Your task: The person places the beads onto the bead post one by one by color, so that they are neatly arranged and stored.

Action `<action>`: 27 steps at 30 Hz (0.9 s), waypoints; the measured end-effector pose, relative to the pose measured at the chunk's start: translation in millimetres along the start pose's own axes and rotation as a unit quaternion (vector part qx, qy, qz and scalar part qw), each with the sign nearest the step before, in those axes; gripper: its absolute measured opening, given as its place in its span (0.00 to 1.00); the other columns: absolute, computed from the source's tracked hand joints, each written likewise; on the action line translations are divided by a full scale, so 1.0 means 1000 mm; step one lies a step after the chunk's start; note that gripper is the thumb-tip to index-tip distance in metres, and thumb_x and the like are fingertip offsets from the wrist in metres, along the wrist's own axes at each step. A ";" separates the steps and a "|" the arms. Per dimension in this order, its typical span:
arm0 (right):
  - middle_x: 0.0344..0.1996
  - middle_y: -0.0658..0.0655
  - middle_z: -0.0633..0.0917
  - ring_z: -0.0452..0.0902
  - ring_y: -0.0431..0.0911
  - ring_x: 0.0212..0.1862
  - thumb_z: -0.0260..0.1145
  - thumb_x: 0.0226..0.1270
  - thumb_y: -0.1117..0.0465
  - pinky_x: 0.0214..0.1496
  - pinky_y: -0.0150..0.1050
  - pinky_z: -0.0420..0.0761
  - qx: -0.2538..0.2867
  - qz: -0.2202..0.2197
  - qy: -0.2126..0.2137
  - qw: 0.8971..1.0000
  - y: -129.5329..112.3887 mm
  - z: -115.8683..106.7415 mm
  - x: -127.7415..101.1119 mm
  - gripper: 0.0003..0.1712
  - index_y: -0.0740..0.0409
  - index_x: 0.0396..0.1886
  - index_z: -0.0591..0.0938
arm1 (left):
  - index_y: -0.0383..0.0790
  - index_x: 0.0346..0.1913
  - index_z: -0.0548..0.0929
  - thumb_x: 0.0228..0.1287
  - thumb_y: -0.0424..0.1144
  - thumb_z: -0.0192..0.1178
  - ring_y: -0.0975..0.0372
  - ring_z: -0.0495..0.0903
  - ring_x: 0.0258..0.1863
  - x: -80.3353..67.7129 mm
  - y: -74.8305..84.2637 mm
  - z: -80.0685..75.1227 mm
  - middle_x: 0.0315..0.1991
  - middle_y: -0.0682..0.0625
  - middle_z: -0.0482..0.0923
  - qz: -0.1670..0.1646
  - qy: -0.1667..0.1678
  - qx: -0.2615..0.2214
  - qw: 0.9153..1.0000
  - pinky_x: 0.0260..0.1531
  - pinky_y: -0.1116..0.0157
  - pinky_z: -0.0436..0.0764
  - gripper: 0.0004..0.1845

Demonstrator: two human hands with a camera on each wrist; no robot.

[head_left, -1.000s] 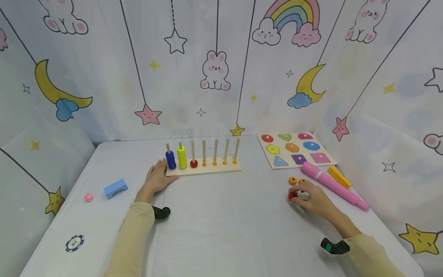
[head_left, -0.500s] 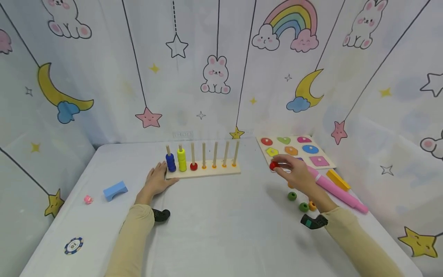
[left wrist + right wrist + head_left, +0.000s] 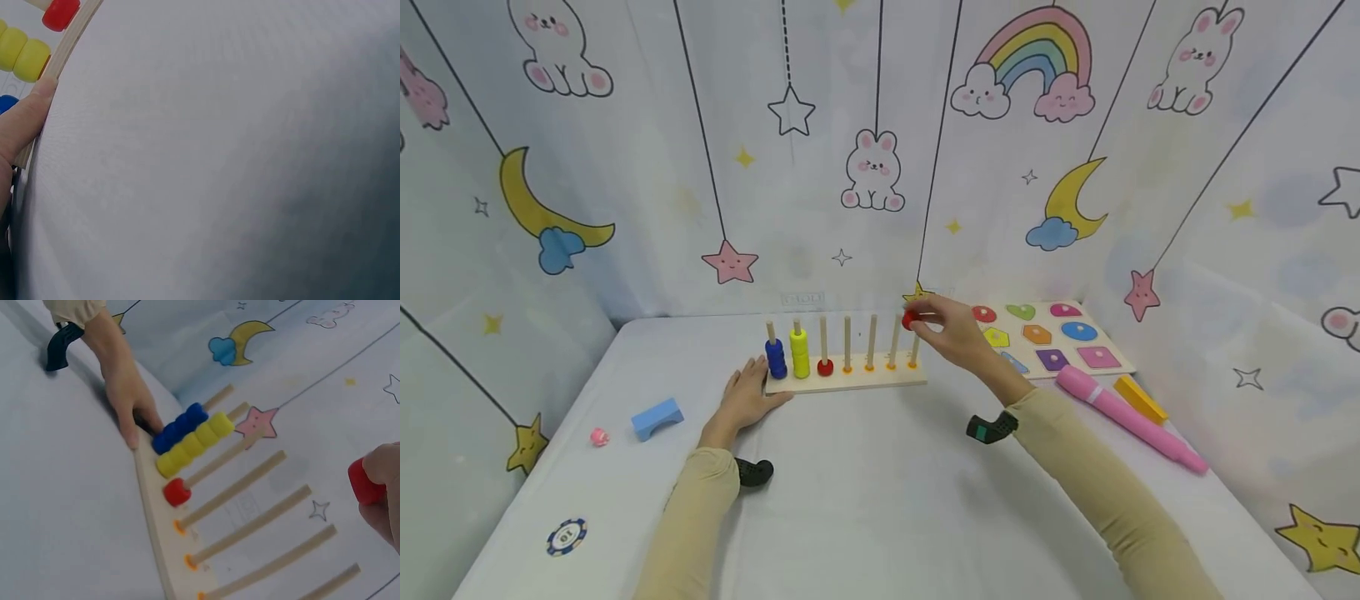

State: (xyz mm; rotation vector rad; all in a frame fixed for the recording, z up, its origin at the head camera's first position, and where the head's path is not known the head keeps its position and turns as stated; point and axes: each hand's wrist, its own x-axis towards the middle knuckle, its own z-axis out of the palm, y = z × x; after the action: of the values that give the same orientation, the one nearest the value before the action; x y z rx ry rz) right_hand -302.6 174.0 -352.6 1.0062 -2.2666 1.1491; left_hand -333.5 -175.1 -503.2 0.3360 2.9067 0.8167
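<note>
Head view. Step in hand, as I judge it: carrying a red bead [image 3: 909,320] to the wooden peg board [image 3: 846,382], which stands toward the table's far edge, near the middle. My right hand [image 3: 951,329] pinches the bead between thumb and fingertips, level with the tops of the rightmost pegs. The next move likely calls for lining the bead's hole over a peg tip; the third peg [image 3: 823,339] already carries a red bead [image 3: 825,367]. My left hand [image 3: 747,395] lies flat, fingers relaxed, touching the board's left end, beside the blue stack [image 3: 775,359] and yellow stack [image 3: 800,353].

Left wrist view. My thumb [image 3: 26,119] presses the board's edge [image 3: 69,44]; nothing is gripped. The rest of the hand is out of frame.

Right wrist view. My fingertips [image 3: 382,465] are closed narrowly on the red bead [image 3: 364,482], held in the air apart from the empty pegs [image 3: 240,490]. The left hand [image 3: 128,403] rests at the board's end.
</note>
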 end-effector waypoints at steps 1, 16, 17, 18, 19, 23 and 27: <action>0.42 0.70 0.82 0.80 0.58 0.43 0.64 0.57 0.79 0.48 0.48 0.80 0.003 -0.001 -0.001 1.000 0.002 0.007 0.005 0.16 0.76 0.46 0.77 | 0.26 0.72 0.48 0.61 0.60 0.58 0.44 0.38 0.72 0.000 0.000 0.000 0.73 0.33 0.43 -0.001 0.000 -0.001 1.000 0.69 0.48 0.33 0.51; 0.45 0.59 0.83 0.81 0.43 0.46 0.65 0.61 0.71 0.48 0.29 0.79 0.005 0.016 -0.052 0.999 0.025 0.091 0.065 0.15 0.65 0.49 0.78 | 0.28 0.72 0.49 0.61 0.61 0.58 0.45 0.38 0.72 0.001 -0.002 0.004 0.73 0.35 0.43 -0.002 0.002 -0.002 1.000 0.69 0.48 0.33 0.51; 0.45 0.59 0.83 0.81 0.44 0.46 0.65 0.62 0.71 0.48 0.29 0.79 0.006 0.017 -0.058 0.998 0.024 0.094 0.066 0.15 0.66 0.49 0.77 | 0.28 0.72 0.49 0.61 0.61 0.57 0.45 0.38 0.72 0.001 -0.002 0.004 0.73 0.35 0.43 -0.003 0.002 -0.001 1.000 0.69 0.48 0.33 0.51; 0.44 0.59 0.83 0.80 0.44 0.46 0.64 0.62 0.71 0.48 0.28 0.79 0.004 0.018 -0.064 0.998 0.024 0.098 0.068 0.15 0.66 0.49 0.77 | 0.28 0.72 0.49 0.61 0.61 0.57 0.45 0.38 0.72 0.001 -0.002 0.004 0.73 0.35 0.43 -0.004 0.000 0.002 1.000 0.69 0.48 0.33 0.51; 0.44 0.59 0.83 0.80 0.44 0.47 0.64 0.62 0.70 0.48 0.28 0.79 0.001 0.020 -0.071 0.997 0.023 0.101 0.069 0.16 0.66 0.50 0.77 | 0.28 0.72 0.49 0.61 0.61 0.57 0.45 0.38 0.72 0.002 -0.002 0.004 0.73 0.35 0.43 -0.005 0.000 0.004 1.000 0.69 0.48 0.33 0.51; 0.44 0.59 0.83 0.80 0.43 0.47 0.64 0.63 0.69 0.48 0.26 0.78 -0.017 0.036 -0.087 0.995 0.023 0.110 0.073 0.16 0.65 0.51 0.77 | 0.27 0.72 0.49 0.61 0.60 0.57 0.44 0.38 0.72 0.001 -0.001 0.002 0.73 0.34 0.43 -0.004 0.003 0.007 1.000 0.69 0.47 0.34 0.50; 0.45 0.59 0.83 0.80 0.42 0.47 0.64 0.64 0.68 0.49 0.25 0.77 -0.030 0.051 -0.093 0.994 0.025 0.114 0.076 0.16 0.64 0.52 0.77 | 0.27 0.72 0.49 0.62 0.58 0.58 0.44 0.38 0.72 0.001 0.001 0.001 0.73 0.34 0.43 -0.004 0.005 0.007 1.000 0.69 0.47 0.34 0.49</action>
State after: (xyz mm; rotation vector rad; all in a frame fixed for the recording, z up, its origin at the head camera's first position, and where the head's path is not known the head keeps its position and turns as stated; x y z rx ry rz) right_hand -375.3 59.0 -383.9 1.0225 -2.5081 1.0585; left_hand -334.5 -173.7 -503.6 0.3230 2.9230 0.7992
